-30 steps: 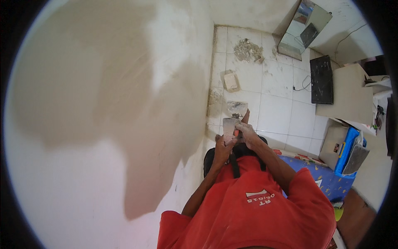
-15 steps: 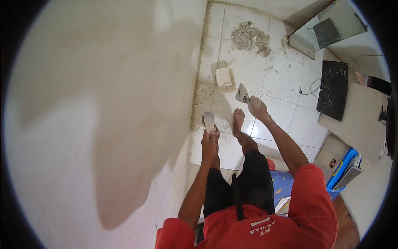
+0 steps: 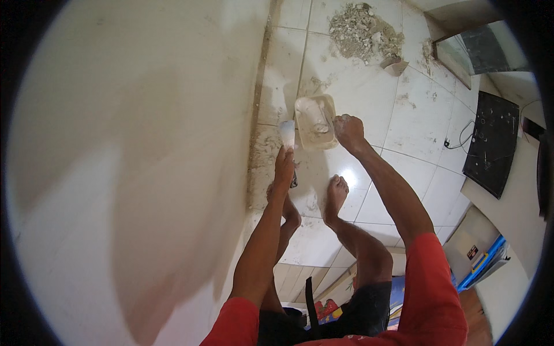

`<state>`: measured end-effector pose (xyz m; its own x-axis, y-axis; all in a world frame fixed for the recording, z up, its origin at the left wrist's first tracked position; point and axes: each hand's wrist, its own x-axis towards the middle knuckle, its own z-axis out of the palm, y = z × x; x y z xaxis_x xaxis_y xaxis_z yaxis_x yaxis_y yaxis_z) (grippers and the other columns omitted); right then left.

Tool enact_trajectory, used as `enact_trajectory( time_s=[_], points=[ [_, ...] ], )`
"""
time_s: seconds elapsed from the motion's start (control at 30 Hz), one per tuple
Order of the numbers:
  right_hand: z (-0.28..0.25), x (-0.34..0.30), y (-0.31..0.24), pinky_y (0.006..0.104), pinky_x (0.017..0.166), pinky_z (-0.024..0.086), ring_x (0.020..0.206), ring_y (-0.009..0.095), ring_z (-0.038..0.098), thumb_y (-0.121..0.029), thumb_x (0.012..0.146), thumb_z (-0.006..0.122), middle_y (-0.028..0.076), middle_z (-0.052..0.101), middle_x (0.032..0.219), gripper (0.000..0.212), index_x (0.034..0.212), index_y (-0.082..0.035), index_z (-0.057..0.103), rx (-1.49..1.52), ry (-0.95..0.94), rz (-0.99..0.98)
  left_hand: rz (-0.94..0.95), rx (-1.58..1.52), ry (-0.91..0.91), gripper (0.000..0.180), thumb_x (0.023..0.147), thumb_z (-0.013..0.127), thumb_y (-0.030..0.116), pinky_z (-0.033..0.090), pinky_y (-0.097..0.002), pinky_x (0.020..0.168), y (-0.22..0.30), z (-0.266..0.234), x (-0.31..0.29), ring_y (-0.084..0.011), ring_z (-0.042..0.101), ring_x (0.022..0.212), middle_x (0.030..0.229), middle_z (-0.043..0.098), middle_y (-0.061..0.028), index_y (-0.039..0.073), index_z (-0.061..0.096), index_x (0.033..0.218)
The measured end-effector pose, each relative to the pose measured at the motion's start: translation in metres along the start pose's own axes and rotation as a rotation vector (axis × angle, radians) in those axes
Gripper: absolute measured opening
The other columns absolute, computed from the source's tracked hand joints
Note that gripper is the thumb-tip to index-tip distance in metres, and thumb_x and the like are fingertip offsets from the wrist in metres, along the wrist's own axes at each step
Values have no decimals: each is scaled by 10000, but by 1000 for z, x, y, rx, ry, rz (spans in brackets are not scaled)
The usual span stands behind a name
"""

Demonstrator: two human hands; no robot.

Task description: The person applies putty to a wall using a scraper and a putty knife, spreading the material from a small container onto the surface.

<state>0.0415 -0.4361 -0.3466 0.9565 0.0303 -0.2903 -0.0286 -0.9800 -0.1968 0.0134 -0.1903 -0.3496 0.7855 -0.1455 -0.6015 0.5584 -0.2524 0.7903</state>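
Observation:
My left hand [image 3: 283,167] is closed around the handle of a putty knife [image 3: 287,132], its broad pale blade pointing away from me beside the tub. A cream rectangular plastic tub [image 3: 316,143] stands on the floor, with whitish wet plaster [image 3: 313,112] in it. At the tub's right edge is my right hand [image 3: 350,132], its fingers wrapped round the handle of a small trowel [image 3: 328,118]. The trowel's blade reaches into the tub and is hard to make out against the plaster.
A plastered wall [image 3: 173,144] rises close on my left. Beyond the tub lies a heap of rubble [image 3: 365,34] with a shard beside it. A dusty black panel [image 3: 492,144] and a loose cable [image 3: 460,137] are at the right. My bare feet [image 3: 336,193] stand on the dirty tiles.
I have bent lower, so the floor and tub look nearer. My right hand has brought the trowel over to the tub. The putty knife has moved forward, alongside the tub.

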Motion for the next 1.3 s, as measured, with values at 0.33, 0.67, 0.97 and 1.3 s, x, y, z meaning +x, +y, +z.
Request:
enact_trajectory(
  time_s=[0.33,0.67,0.97,1.3],
  points=[
    [32,-19,-3,460,588,531,710,315,676,-135,801,607,147,666,748,105,823,-49,662,144,65,-64,-127,-162,-54,348,1039,408,280,536,-284,630,-26,31,26,-139,553,792,985,562,-77,0,561,1179],
    [30,11,4,448,749,550,814,325,677,-288,850,637,135,706,873,221,899,-99,739,323,-196,77,-159,-275,-46,359,1017,466,356,540,-289,662,-28,26,30,-112,544,717,893,503,-10,62,550,1208],
    [33,15,31,391,775,548,800,279,695,-390,809,707,120,735,888,327,1016,-146,775,693,-457,220,-187,-148,-62,368,1036,405,318,555,-299,629,-36,27,35,-168,583,825,1011,568,-97,26,564,1195],
    [-29,-35,80,275,630,505,728,145,663,-355,863,683,80,719,928,461,1163,-5,698,1127,-417,243,-74,-38,75,382,1030,430,296,531,-325,610,-13,-4,14,-222,629,821,963,633,-128,-29,559,1185]
  ],
)
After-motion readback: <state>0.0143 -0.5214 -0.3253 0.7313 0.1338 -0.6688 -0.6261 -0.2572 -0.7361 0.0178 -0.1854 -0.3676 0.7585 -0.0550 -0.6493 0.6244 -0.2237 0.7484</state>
